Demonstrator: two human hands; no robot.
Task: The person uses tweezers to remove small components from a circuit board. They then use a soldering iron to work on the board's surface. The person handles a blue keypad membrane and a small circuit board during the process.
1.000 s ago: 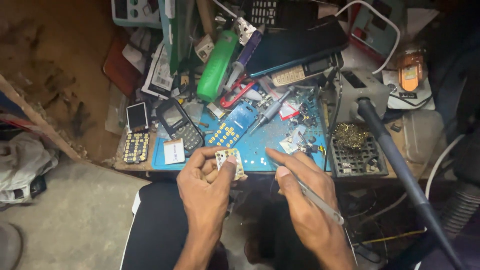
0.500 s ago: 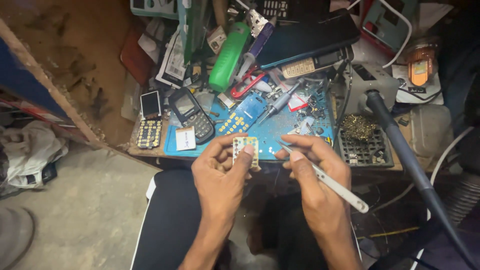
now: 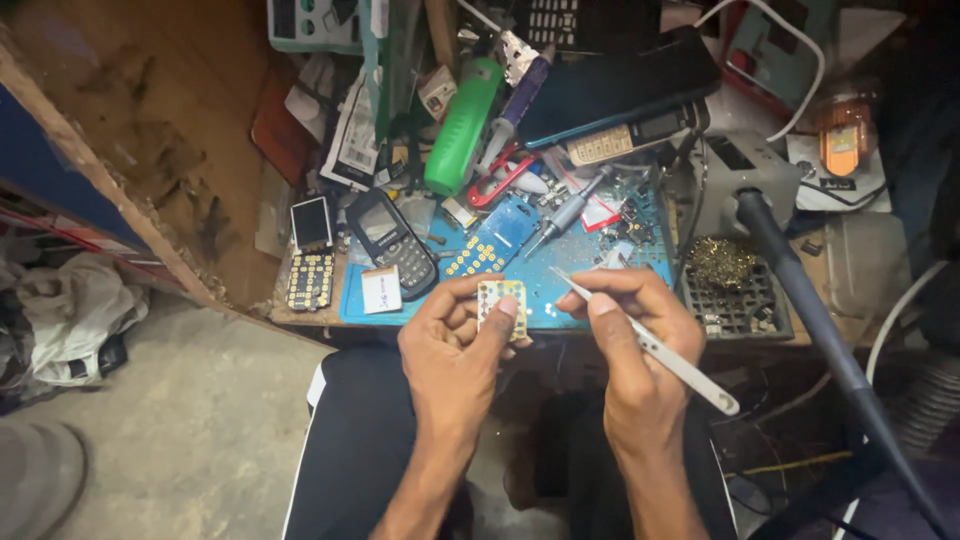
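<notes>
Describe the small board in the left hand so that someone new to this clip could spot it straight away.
Start at the blue mat on the cluttered bench. At its near edge, the left hand pinches a small keypad board beside the right hand holding tweezers. It is pale with rows of gold dots, and unlike the phones behind, it is held off the mat.

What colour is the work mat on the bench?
Blue; the mat shows in the head view, beyond both hands.

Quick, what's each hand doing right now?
Left hand: closed on a small keypad board.
Right hand: closed on metal tweezers.
</notes>
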